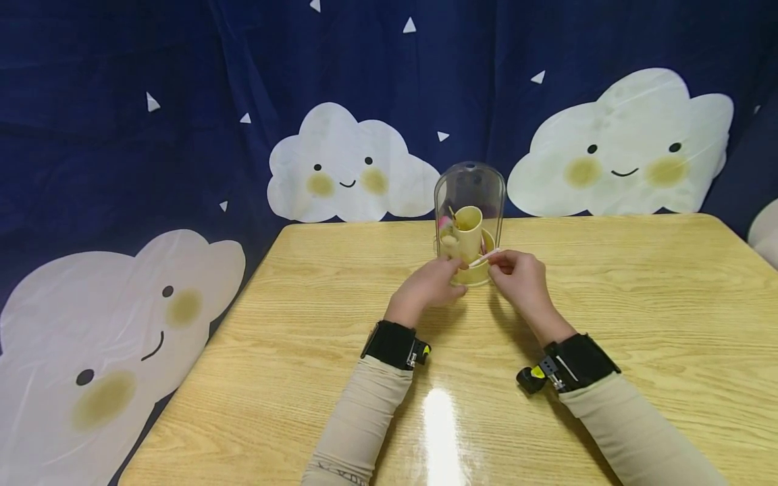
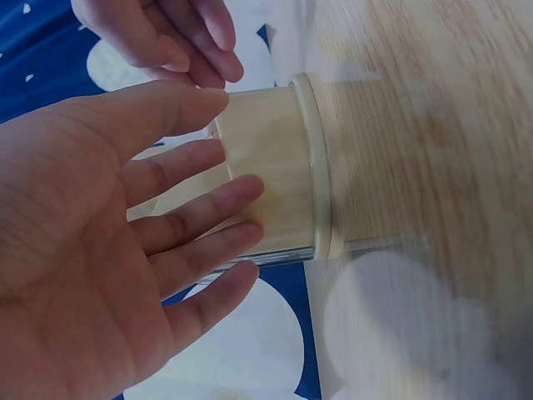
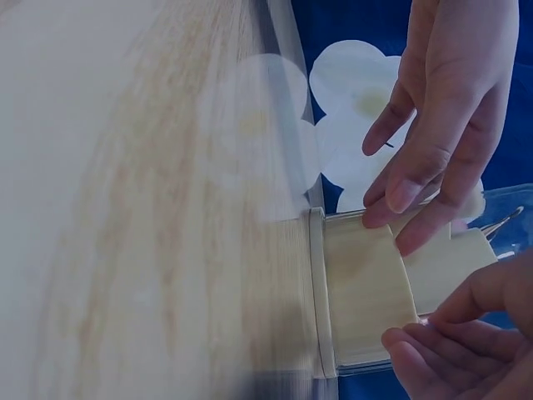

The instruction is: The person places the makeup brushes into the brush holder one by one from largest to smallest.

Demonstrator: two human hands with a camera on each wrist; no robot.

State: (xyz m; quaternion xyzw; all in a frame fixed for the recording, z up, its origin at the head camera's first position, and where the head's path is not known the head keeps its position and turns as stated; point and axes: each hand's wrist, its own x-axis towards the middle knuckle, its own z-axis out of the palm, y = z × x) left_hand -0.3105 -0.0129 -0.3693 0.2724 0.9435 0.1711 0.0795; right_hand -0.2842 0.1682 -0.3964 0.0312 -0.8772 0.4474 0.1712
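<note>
A cream-yellow organizer [image 1: 467,273] with cup-like compartments and a clear domed cover [image 1: 469,177] stands on the table. My right hand [image 1: 524,280] is at its front right; thumb and fingertips pinch a thin pale stick [image 1: 484,258], slanting across the front of the cups. What kind of stick it is cannot be told, and in the right wrist view the fingers mostly hide it. My left hand [image 1: 428,287] is at the front left, its fingers [image 2: 221,204] extended and spread before the organizer's base wall [image 2: 271,167]. Whether they touch it is unclear.
Inside the dome are a tall round cup [image 1: 469,233], a pink item [image 1: 445,223] and a thin brush-like stick [image 1: 452,214]. The wood-grain table [image 1: 340,290] reaches a dark blue curtain [image 1: 365,61] with white clouds behind the organizer.
</note>
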